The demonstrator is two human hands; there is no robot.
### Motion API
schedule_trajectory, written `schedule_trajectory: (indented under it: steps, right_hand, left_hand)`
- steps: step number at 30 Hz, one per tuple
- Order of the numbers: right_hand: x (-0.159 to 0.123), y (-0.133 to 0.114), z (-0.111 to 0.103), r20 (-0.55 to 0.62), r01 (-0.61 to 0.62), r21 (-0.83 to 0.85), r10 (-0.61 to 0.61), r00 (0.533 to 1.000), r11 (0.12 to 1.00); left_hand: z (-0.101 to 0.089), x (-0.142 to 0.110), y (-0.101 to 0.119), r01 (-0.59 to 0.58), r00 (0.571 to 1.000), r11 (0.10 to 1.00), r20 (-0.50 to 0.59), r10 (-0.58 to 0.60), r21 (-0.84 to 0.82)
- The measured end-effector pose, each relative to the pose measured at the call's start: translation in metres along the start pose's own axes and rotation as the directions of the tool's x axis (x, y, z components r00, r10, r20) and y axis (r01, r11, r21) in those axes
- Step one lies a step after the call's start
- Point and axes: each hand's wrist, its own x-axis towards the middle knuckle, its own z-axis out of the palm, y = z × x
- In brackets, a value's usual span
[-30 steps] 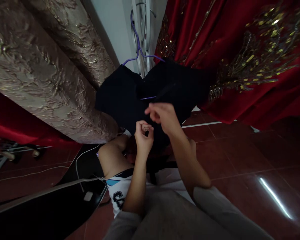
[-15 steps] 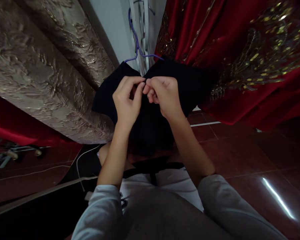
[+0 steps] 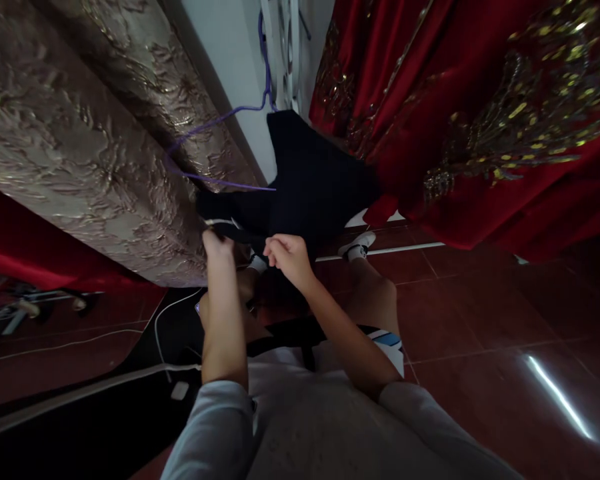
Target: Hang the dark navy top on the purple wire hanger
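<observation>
A dark navy garment [image 3: 320, 180] hangs from a purple wire hanger [image 3: 215, 120]. The hanger's left arm is bare, outside the cloth; its right arm is hidden by the garment. My left hand [image 3: 219, 248], at the garment's lower left part, is closed on the dark cloth, its fingertips partly hidden and slightly blurred. Closer to the middle, my right hand [image 3: 289, 257] is curled with fingers pinched at the garment's lower edge. A thin pale strip shows on the cloth just above my left hand.
Textured beige-gold fabric [image 3: 105, 167] hangs at left. Red sequined fabric [image 3: 470, 160] hangs at right. A white metal rack [image 3: 286, 60] stands behind the hanger. My shoe [image 3: 357, 244] rests on red floor tiles [image 3: 460, 307]. A white cable [image 3: 163, 320] runs at lower left.
Both hands have moved down towards me, the left also leftward, from the neckline. The garment's left side has come off the hanger, which has tilted and now shows its left arm.
</observation>
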Motion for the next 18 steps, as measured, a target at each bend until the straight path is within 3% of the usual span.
schedule_trajectory:
  steps: [2, 4, 7, 8, 10, 12, 14, 16, 18]
  right_hand:
    - [-0.01, 0.014, -0.013, -0.132, -0.063, 0.067, 0.072, 0.989, 0.996]
    - [-0.023, 0.028, -0.033, -0.269, -0.077, 0.074, 0.095, 0.958, 0.994]
    - [-0.036, 0.039, -0.055, -0.38, -0.007, -0.066, -0.019, 0.925, 0.998]
    - [-0.038, 0.038, -0.058, -0.359, 0.029, -0.124, -0.072, 0.931, 0.992]
    - [-0.036, 0.032, -0.057, -0.224, 0.108, -0.186, -0.149, 0.963, 0.977]
    - [-0.03, 0.018, -0.051, -0.05, 0.163, -0.173, -0.174, 0.984, 0.971]
    - [-0.023, -0.001, -0.049, 0.08, 0.155, -0.158, -0.143, 0.986, 0.975]
    - [-0.012, -0.026, -0.052, 0.185, 0.125, -0.203, -0.087, 0.979, 0.971]
    - [0.005, -0.049, -0.058, 0.253, 0.16, -0.272, -0.09, 0.963, 0.949]
  left_hand:
    - [0.0, -0.022, -0.026, 0.055, 0.996, 0.997, -0.067, -0.059, -0.061]
    - [0.006, -0.045, -0.037, 0.069, 0.995, 0.991, -0.064, -0.077, -0.119]
    - [0.026, -0.076, -0.026, 0.016, 0.985, 0.986, 0.173, 0.013, -0.164]
    - [0.036, -0.085, -0.018, -0.048, 0.957, 0.991, 0.278, 0.082, -0.127]
    - [0.054, -0.101, -0.001, -0.276, 0.859, 0.961, 0.452, 0.239, 0.016]
    - [0.066, -0.113, 0.013, -0.54, 0.746, 0.829, 0.54, 0.39, 0.147]
    - [0.065, -0.117, 0.018, -0.661, 0.674, 0.722, 0.584, 0.453, 0.202]
    - [0.05, -0.115, 0.016, -0.622, 0.669, 0.751, 0.65, 0.361, 0.224]
    - [0.028, -0.111, 0.009, -0.519, 0.641, 0.806, 0.754, 0.146, 0.285]
